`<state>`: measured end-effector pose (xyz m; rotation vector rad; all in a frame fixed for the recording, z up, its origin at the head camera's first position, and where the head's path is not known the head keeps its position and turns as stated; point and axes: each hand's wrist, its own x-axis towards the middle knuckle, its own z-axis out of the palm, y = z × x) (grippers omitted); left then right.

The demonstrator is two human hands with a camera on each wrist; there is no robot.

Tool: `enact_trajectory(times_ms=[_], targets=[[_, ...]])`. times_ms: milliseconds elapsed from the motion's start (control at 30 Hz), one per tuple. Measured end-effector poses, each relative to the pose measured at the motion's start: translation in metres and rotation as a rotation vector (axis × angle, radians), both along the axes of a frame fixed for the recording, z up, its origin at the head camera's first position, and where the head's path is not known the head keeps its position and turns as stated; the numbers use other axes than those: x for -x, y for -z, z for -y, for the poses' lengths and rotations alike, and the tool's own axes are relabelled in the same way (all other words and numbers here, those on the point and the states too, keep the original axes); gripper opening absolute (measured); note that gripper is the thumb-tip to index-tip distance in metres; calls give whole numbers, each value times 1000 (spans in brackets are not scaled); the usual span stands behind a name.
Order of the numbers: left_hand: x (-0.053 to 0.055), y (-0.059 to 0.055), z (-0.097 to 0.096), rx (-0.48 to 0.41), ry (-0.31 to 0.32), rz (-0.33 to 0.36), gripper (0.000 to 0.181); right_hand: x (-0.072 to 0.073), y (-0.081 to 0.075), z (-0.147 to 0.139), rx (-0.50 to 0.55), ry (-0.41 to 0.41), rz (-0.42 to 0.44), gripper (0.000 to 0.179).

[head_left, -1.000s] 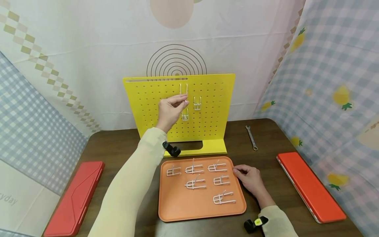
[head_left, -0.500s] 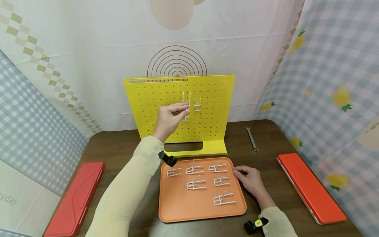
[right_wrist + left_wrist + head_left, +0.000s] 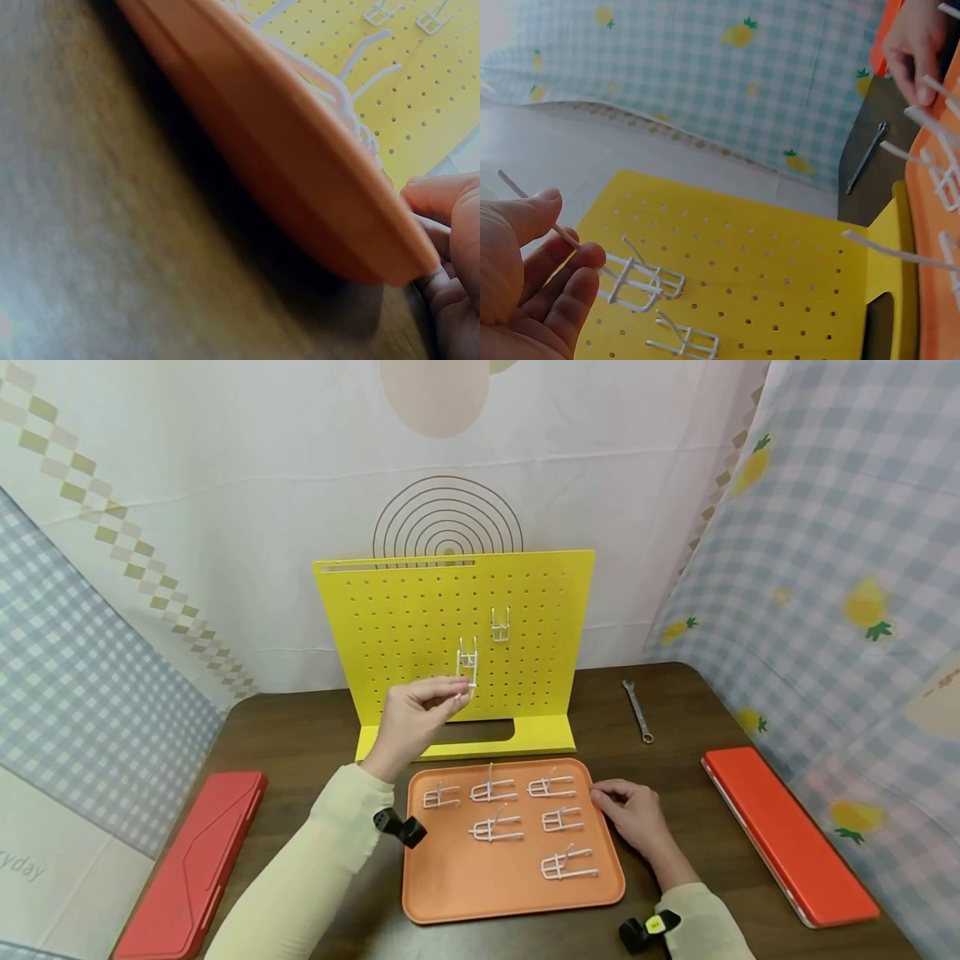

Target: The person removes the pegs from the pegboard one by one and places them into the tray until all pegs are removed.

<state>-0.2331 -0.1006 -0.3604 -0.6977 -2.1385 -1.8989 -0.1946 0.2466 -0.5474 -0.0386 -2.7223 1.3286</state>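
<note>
My left hand (image 3: 423,714) pinches a white wire pegboard hook (image 3: 475,668) between thumb and fingertips, in front of the yellow pegboard (image 3: 397,627). In the head view the held hook's prongs point up and overlap another hook on the board. A second mounted hook (image 3: 500,625) hangs a little higher and to the right. Down at the right, my right hand (image 3: 633,817) grips the rim of the orange tray (image 3: 457,885); in the right wrist view the thumb (image 3: 431,196) lies at the top of the rim and fingers curl below it.
Several white wire hooks (image 3: 491,789) lie on the tray. A wrench (image 3: 637,710) rests on the dark table (image 3: 296,752) right of the board. Red cases lie at both sides, one left (image 3: 191,864) and one right (image 3: 787,835). Patterned cloth (image 3: 247,510) hangs behind.
My left hand has come down from the upper part of the board with the hook and back toward me. The right hand has stayed at the tray's rim.
</note>
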Motion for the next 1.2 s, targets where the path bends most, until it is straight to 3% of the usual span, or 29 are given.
enact_trajectory(times_ms=[200,567,667,933,1200], targets=[[-27,7,11,0,0,24,20,0,1,0,-9,-1,-13,16],[-60,27,33,99,-12,-6,13,0,1,0,5,3,-17,16],[-65,37,37,146,-6,-13,11,0,1,0,2,0,-20,16],[-69,76,50,223,13,4,10,1,1,-1,-2,-12,-55,13],[-80,95,56,312,45,-40,8,2,2,0,1,-12,-51,15]])
